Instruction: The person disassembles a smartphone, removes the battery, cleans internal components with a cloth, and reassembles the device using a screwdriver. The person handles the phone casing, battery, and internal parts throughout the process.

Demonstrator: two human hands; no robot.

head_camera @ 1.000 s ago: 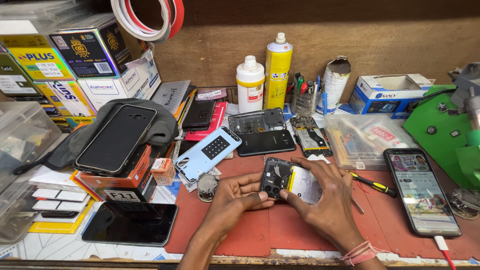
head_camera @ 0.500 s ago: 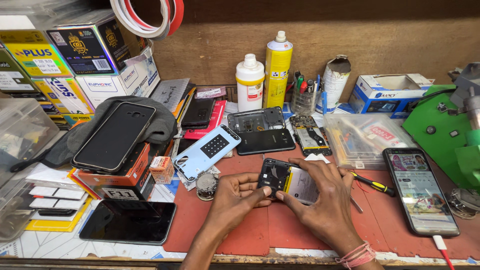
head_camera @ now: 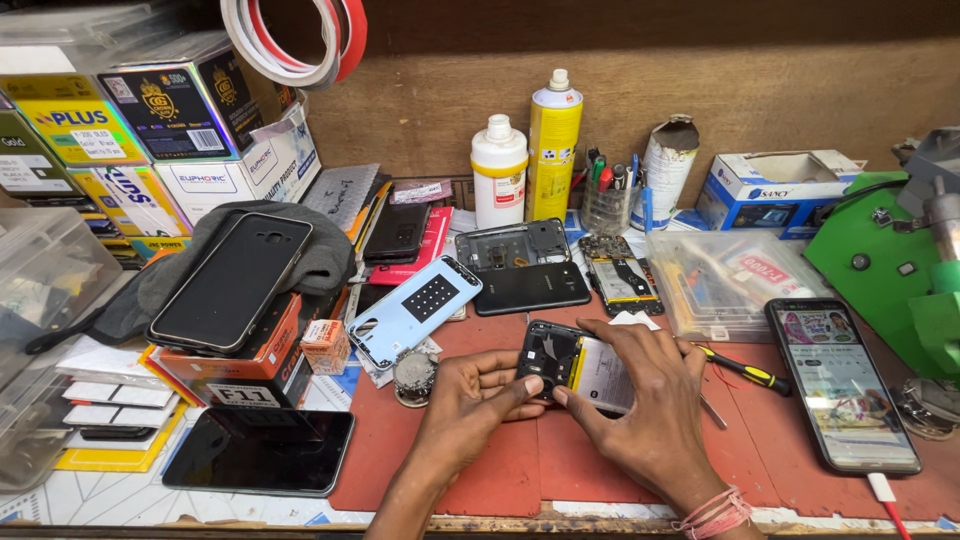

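Both hands on an opened phone, mid-bench.

The phone (head_camera: 578, 365) lies back-off on the red mat (head_camera: 470, 470), just in front of the black phone (head_camera: 530, 287). Left hand (head_camera: 470, 400) pins its lower left corner with the thumb, other fingers curled loosely, probably to stop it sliding. Right hand (head_camera: 645, 400) arches over the right side, fingertips spread and pressing on the edge and the pale battery. Screwdriver (head_camera: 745, 372) lies just beside the right hand, within easy reach.
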